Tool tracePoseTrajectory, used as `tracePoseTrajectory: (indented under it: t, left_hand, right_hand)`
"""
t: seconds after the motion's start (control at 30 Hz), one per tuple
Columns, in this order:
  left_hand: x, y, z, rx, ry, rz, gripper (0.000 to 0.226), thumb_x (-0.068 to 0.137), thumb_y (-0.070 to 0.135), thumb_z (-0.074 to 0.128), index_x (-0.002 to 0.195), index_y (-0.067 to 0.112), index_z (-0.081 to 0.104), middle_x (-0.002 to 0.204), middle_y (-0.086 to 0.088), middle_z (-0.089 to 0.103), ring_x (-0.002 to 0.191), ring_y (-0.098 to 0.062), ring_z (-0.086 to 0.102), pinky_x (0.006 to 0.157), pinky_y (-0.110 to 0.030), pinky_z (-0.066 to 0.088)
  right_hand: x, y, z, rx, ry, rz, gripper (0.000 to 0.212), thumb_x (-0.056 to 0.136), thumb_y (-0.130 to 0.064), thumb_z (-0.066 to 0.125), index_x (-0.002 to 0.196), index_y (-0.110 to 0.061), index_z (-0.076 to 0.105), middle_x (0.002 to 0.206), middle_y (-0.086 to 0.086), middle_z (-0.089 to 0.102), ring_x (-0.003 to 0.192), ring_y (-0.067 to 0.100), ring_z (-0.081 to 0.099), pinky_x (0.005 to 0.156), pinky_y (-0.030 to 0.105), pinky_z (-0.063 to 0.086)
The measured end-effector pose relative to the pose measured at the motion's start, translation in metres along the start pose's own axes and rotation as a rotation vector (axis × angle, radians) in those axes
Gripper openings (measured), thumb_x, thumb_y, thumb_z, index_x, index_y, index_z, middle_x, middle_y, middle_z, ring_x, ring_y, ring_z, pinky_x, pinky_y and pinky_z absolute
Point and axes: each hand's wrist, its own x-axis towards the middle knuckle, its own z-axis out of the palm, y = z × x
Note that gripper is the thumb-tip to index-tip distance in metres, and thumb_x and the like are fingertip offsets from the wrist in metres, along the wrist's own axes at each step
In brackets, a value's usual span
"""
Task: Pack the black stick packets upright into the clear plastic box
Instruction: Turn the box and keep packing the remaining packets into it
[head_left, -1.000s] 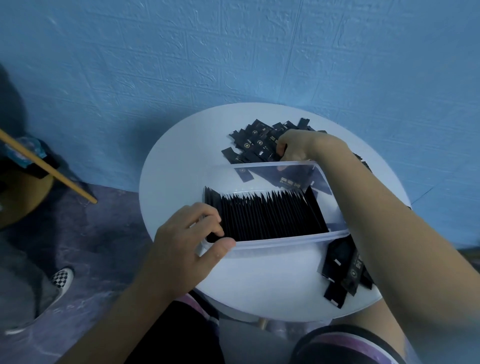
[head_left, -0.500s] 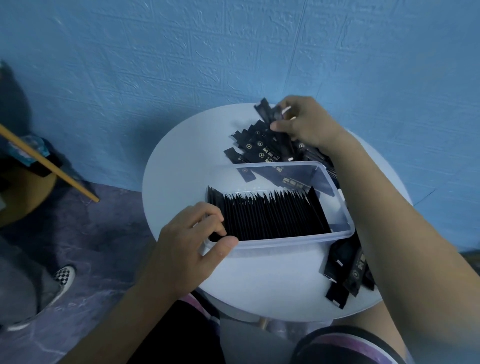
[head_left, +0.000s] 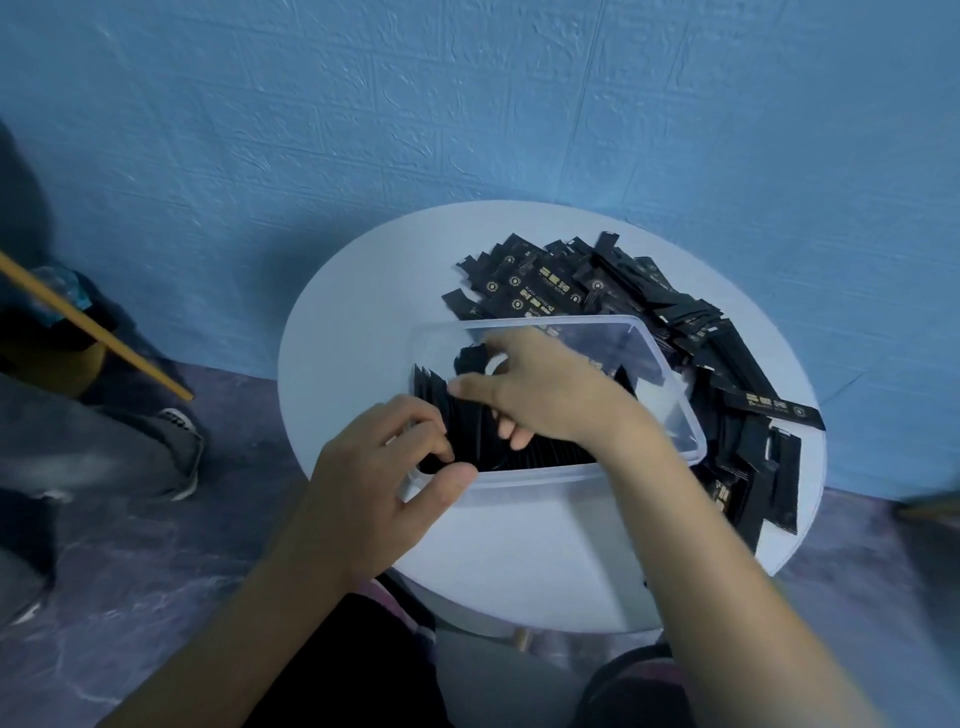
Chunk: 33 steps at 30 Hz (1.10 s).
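- Half a second ago the right hand (head_left: 540, 395) was at the loose pile (head_left: 545, 280), upper right. Now it's over the clear plastic box (head_left: 675, 405), centre frame, gripping a bundle of packets (head_left: 470, 364); I'd say they're about to go in.
- The left hand (head_left: 384, 467) pinches the box's near-left corner.
- The packed row (head_left: 545, 452) stands edge-up, long axes seemingly running toward the frame's top; the bundle's direction is blurred.

From my remote feed, I read this as a small room at home pressed into packing work: a round white tabletop (head_left: 353, 374) heaped with loose black stick packets (head_left: 545, 283) around a clear plastic box (head_left: 545, 480), near a blue brick-embossed wall (head_left: 467, 130), on a purple marbled floor (head_left: 156, 561); a bystander's pale shoe (head_left: 182, 452) at left.
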Motion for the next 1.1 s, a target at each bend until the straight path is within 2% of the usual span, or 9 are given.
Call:
tracePoseTrajectory:
  t: [0.13,0.27,0.4,0.53,0.63,0.73,0.83,1.1]
  left_hand:
    - [0.0,-0.001,0.0,0.001,-0.012,-0.003,0.051,0.102,0.051,0.043,0.081,0.012,0.067,0.093,0.005,0.061,0.08,-0.016,0.061,0.065,-0.033,0.051]
    - [0.001,0.0,-0.003,0.0,-0.037,-0.001,0.038,0.099,0.046,0.053,0.091,0.013,0.071,0.1,0.006,0.062,0.084,-0.012,0.061,0.071,-0.026,0.05]
    - [0.001,0.003,-0.005,-0.025,-0.044,-0.026,0.034,0.095,0.042,0.057,0.103,0.013,0.073,0.109,0.006,0.064,0.096,-0.01,0.063,0.08,-0.02,0.05]
    - [0.001,0.006,-0.006,-0.032,-0.043,-0.032,0.032,0.094,0.041,0.059,0.104,0.015,0.075,0.109,0.006,0.065,0.095,-0.007,0.063,0.081,-0.019,0.05]
    - [0.003,0.006,-0.007,-0.023,-0.047,-0.003,0.03,0.093,0.041,0.06,0.1,0.018,0.078,0.104,0.006,0.065,0.085,-0.006,0.059,0.076,-0.016,0.047]
    - [0.002,0.007,-0.007,-0.003,-0.054,0.013,0.03,0.095,0.042,0.059,0.098,0.02,0.079,0.101,0.008,0.063,0.08,-0.005,0.056,0.073,-0.016,0.046]
    - [0.002,0.008,-0.007,0.008,-0.059,0.008,0.032,0.096,0.045,0.057,0.098,0.021,0.079,0.099,0.009,0.063,0.078,-0.006,0.056,0.07,-0.02,0.047]
    - [0.003,0.006,-0.009,0.004,-0.073,-0.002,0.029,0.094,0.044,0.06,0.096,0.023,0.079,0.099,0.011,0.062,0.081,0.001,0.05,0.074,-0.011,0.041]
  right_hand:
    - [-0.002,-0.007,0.014,0.01,-0.046,0.036,0.03,0.095,-0.039,0.065,0.109,-0.016,0.053,0.066,0.008,0.071,0.053,0.022,0.071,0.058,0.032,0.061]
    - [-0.002,-0.004,0.014,0.141,-0.146,0.062,0.032,0.1,-0.03,0.061,0.12,-0.008,0.05,0.076,0.019,0.073,0.064,0.029,0.074,0.067,0.04,0.064]
    - [-0.008,-0.003,0.006,0.258,-0.252,0.07,0.044,0.103,-0.022,0.055,0.142,-0.008,0.041,0.095,0.03,0.07,0.078,0.036,0.073,0.068,0.034,0.063]
    - [-0.005,-0.002,0.005,0.275,-0.267,0.052,0.057,0.104,-0.017,0.055,0.154,-0.011,0.029,0.091,0.027,0.069,0.066,0.025,0.072,0.06,0.027,0.06]
    - [0.002,-0.005,0.001,0.267,-0.287,0.046,0.056,0.104,-0.016,0.055,0.153,-0.012,0.029,0.087,0.024,0.068,0.059,0.021,0.071,0.057,0.025,0.058]
    - [0.01,-0.007,-0.004,0.246,-0.285,0.054,0.047,0.103,-0.018,0.056,0.146,-0.01,0.039,0.083,0.019,0.068,0.065,0.025,0.072,0.057,0.027,0.058]
    - [0.013,-0.01,-0.004,0.234,-0.285,0.074,0.042,0.101,-0.019,0.061,0.139,-0.007,0.046,0.084,0.019,0.067,0.064,0.025,0.072,0.056,0.027,0.058]
    - [0.021,-0.02,-0.005,0.156,-0.387,0.085,0.039,0.099,-0.022,0.065,0.134,-0.012,0.051,0.081,0.018,0.067,0.056,0.019,0.07,0.055,0.024,0.058]
